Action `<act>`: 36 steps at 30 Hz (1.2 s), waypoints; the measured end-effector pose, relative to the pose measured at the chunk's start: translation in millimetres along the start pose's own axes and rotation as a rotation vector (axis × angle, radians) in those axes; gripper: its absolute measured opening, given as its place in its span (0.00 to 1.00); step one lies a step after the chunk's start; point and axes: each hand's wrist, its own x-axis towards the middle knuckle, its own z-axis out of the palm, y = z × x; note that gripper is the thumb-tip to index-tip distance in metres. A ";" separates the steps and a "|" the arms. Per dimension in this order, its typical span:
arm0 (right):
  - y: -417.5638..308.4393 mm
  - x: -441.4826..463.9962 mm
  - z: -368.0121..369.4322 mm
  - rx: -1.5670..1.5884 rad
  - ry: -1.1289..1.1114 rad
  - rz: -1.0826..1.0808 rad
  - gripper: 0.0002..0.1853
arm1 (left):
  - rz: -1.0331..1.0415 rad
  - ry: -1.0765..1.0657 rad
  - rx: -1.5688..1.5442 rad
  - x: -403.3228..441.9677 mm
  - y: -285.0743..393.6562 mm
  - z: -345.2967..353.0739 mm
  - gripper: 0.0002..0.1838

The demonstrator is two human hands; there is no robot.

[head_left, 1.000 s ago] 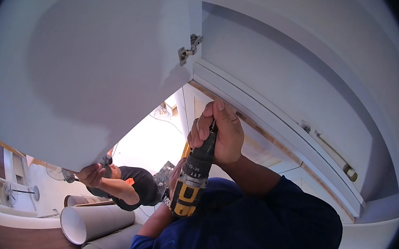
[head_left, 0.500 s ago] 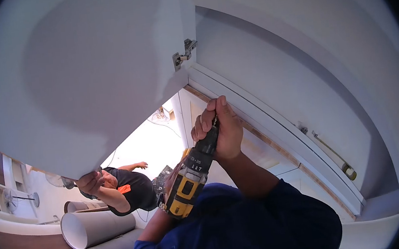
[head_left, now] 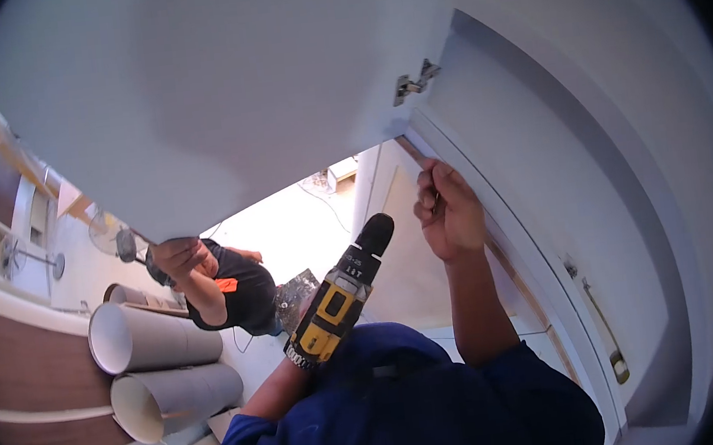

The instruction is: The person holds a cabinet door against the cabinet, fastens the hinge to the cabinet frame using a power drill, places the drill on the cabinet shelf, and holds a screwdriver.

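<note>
Beside the door (head_left: 274,101), left grip (head_left: 306,309) wrapped round tilted drill (head_left: 333,314); right grip (head_left: 453,217) raised, curled, contents unclear.

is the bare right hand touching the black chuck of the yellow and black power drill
Apart: the head view shows a strip of pale background between the right hand and the black chuck.

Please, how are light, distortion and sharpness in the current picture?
Head view: glare washes out the floor; a soft shadow darkens the door panel; edges of the cabinet look bowed and the picture corners black; the drill is fairly sharp.
</note>
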 end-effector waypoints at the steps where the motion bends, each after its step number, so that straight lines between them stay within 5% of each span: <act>1: 11.8 0.2 -6.2 -0.042 0.002 0.052 0.10 | -0.061 0.037 -0.153 2.6 5.8 -8.7 0.18; 2: 24.2 -1.0 -14.2 -0.084 -0.006 0.104 0.10 | -0.120 0.085 -0.299 1.5 7.8 -13.9 0.18; 5: 76.2 -12.7 -52.2 -0.152 -0.039 0.300 0.13 | 0.140 0.001 0.327 -21.9 -16.2 0.0 0.28; 8: 97.0 -35.0 -36.4 -0.120 -0.166 0.450 0.17 | -0.103 0.175 -0.504 -14.2 -9.3 -3.9 0.33; 11: 99.5 -43.1 -9.0 -0.170 -0.085 0.492 0.19 | -0.063 0.275 -0.610 -8.1 -4.8 -17.8 0.37; 13: 99.9 -25.9 -16.1 -0.378 -0.235 0.595 0.20 | -0.061 0.266 -0.607 -6.9 -7.5 -22.8 0.37; 17: 114.1 -2.3 -39.8 -0.707 -0.246 0.538 0.19 | -0.103 0.334 -0.330 -26.0 -22.4 -22.2 0.33; 20: 127.3 20.9 -46.9 -0.493 -0.216 0.526 0.20 | -0.385 0.224 -0.377 -50.8 -38.9 -18.9 0.29; 26: 180.2 80.8 8.9 -0.165 -0.362 0.528 0.45 | -0.564 0.250 -0.252 -83.0 -55.8 -10.4 0.23; 30: 211.6 102.6 33.4 0.130 -0.419 0.500 0.39 | -0.695 0.387 -0.432 -104.3 -92.1 9.6 0.21; 33: 227.5 112.9 33.0 0.195 -0.351 0.471 0.21 | -0.688 0.586 -0.487 -112.5 -124.2 30.9 0.21; 36: 198.7 100.7 62.6 0.226 -0.344 0.500 0.17 | -0.831 0.632 -0.583 -113.6 -151.4 41.4 0.21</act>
